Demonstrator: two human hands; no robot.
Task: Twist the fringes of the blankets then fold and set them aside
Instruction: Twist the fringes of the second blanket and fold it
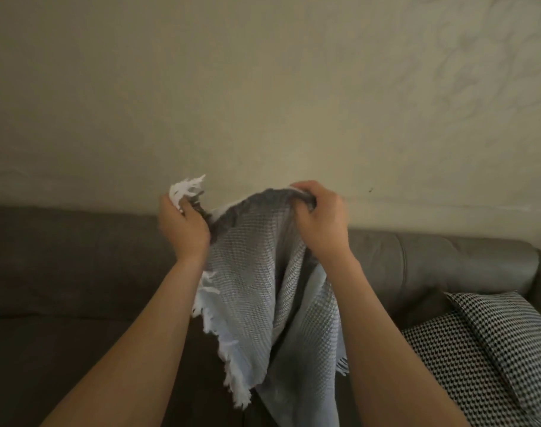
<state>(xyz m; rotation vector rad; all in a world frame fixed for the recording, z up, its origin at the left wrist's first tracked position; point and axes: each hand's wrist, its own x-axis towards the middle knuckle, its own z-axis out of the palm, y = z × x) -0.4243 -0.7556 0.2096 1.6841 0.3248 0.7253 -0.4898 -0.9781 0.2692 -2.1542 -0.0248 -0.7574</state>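
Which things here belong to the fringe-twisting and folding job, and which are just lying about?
In the job: grey blanket; its white fringe; left hand and right hand, both gripping the blanket's top edge.
Just lying about: brown sofa; houndstooth cushion; wall.

Fingertips of the left hand (182, 229) and right hand (321, 223) are buried in the top edge of the blanket (256, 288), hiding each grip. Its lower end and the checked pillow (494, 349) run off the bottom edge; a dark speck (370, 189) on the wall (263, 87) is too small to identify.
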